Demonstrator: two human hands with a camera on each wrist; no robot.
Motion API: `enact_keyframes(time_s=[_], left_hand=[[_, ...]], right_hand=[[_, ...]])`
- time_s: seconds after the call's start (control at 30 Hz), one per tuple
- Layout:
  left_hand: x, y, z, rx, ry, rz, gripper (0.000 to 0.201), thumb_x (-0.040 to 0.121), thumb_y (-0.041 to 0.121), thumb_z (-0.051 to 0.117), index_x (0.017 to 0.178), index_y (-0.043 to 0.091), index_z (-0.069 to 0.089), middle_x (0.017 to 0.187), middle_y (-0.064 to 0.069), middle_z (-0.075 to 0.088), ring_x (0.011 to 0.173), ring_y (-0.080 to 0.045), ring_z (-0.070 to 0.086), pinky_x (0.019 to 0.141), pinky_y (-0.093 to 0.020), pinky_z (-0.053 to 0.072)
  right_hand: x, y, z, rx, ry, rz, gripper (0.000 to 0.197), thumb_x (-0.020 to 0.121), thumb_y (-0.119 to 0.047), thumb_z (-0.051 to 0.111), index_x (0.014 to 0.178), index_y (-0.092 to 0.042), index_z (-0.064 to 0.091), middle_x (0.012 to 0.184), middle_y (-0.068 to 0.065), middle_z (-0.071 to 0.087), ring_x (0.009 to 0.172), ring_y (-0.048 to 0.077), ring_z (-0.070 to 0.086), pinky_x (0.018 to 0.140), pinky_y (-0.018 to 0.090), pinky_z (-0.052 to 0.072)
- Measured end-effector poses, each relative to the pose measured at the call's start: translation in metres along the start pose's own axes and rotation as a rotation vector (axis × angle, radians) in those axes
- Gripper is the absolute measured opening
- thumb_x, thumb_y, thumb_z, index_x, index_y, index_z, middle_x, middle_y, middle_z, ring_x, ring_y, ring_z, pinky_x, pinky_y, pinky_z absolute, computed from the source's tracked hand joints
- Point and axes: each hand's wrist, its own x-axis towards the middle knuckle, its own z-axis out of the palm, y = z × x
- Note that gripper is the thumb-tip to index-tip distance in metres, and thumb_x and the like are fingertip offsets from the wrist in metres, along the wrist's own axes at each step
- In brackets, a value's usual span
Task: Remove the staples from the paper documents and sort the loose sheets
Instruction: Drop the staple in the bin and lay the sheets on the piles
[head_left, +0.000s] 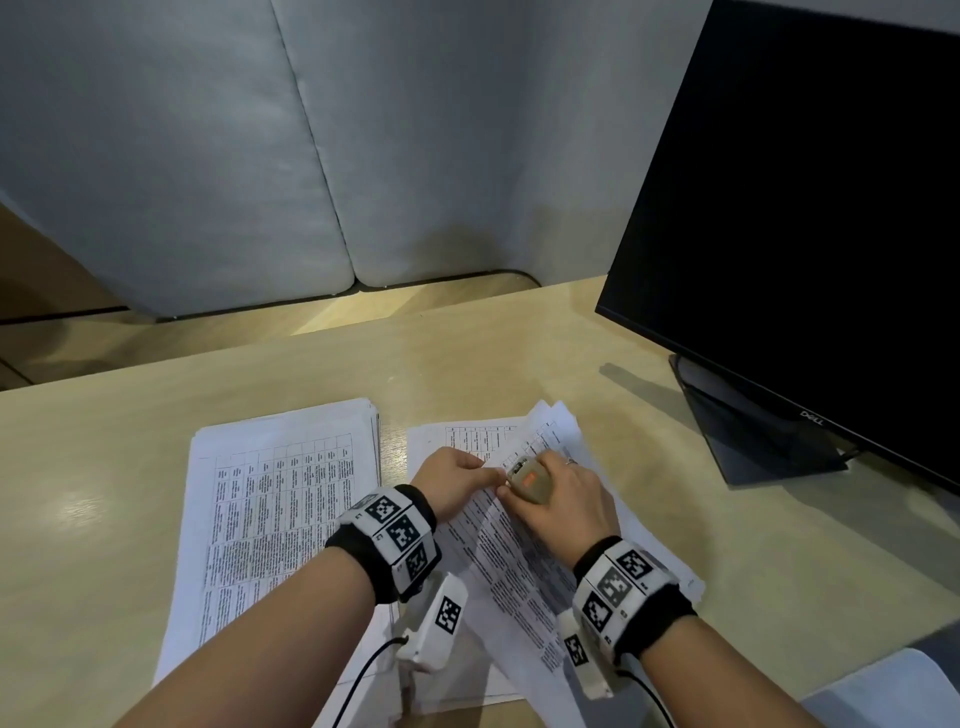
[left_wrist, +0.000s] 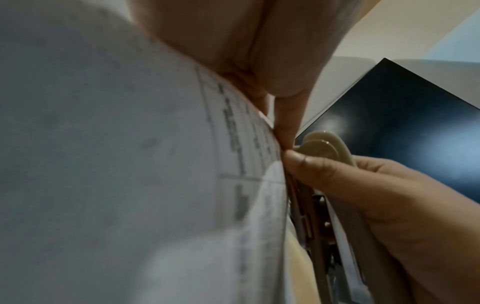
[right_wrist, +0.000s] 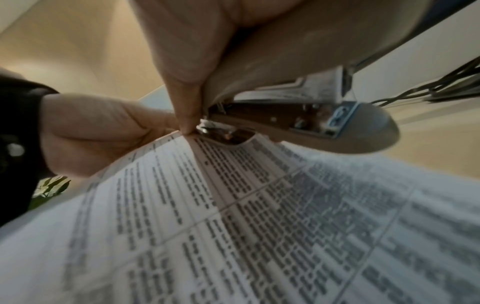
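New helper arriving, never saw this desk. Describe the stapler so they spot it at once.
Start at the black monitor on the desk's right; just left of its stand lie printed papers. The right hand grips the stapler at their top corner: beige, with an orange patch, the only non-paper item there.

Matt printed paper sheets; beige plastic stapler, metal innards; glossy wood-look desk.

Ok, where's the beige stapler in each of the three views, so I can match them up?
Head: the beige stapler lies centre, slightly right, gripped by the right hand over the printed document.
Left wrist: right of centre, its rounded end above the thumb.
Right wrist: upper right, its mouth at the page's corner.
Shared landmark: the left hand pinching that corner beside the stapler.
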Motion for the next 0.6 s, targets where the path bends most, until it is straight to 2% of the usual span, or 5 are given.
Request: enact_keyframes(time_s=[0.13,0.23,0.4,0.53,0.6], left_hand=[[0.0021,0.0004,0.0001,-0.028,-0.022,-0.066,0.021,0.081,0.022,0.066,0.073,0.003,0.068,0.073,-0.013,0.058,0.067,-0.021,0.051,0.066,-0.030,0.041],[0.0039,-0.0014,0.0004,-0.028,-0.036,-0.091,0.026,0.081,0.022,0.065,0.085,-0.004,0.068,0.081,-0.015,0.059,0.075,-0.023,0.052,0.073,-0.035,0.041],[0.0035,-0.0030,0.0034,-0.018,-0.053,-0.139,0.022,0.083,0.022,0.064,0.071,0.005,0.054,0.064,-0.007,0.049,0.061,-0.019,0.044,0.063,-0.029,0.035],[0.0019,-0.0066,0.0012,-0.089,-0.036,-0.053,0.026,0.081,0.028,0.067,0.066,0.007,0.060,0.069,-0.013,0.054,0.067,-0.021,0.050,0.069,-0.032,0.040],[-0.0001,-0.0085,-0.0029,-0.145,-0.095,-0.020,0.027,0.075,0.027,0.072,0.073,0.002,0.065,0.077,-0.020,0.064,0.072,-0.034,0.060,0.079,-0.039,0.048]], right_hand=[[-0.0067,0.0001,0.0067,-0.091,0.061,-0.097,0.036,0.085,-0.054,0.054,0.101,-0.021,0.048,0.098,0.001,0.061,0.092,0.022,0.058,0.067,0.027,0.031],[-0.0078,0.0016,0.0095,-0.099,0.127,-0.176,0.030,0.085,-0.042,0.057,0.097,-0.015,0.052,0.091,0.005,0.062,0.083,0.029,0.061,0.065,0.030,0.036],[-0.0088,-0.0003,0.0093,-0.266,0.157,-0.273,0.047,0.045,-0.038,0.084,0.072,-0.022,0.050,0.060,-0.006,0.055,0.048,0.015,0.056,0.045,0.020,0.038],[-0.0064,0.0034,0.0071,-0.020,0.104,-0.082,0.034,0.080,-0.052,0.063,0.092,-0.023,0.051,0.084,-0.005,0.059,0.072,0.017,0.053,0.062,0.025,0.034],[-0.0036,0.0076,0.0108,0.157,0.064,0.004,0.034,0.078,-0.057,0.062,0.087,-0.026,0.050,0.084,-0.005,0.061,0.076,0.017,0.053,0.065,0.028,0.040]])
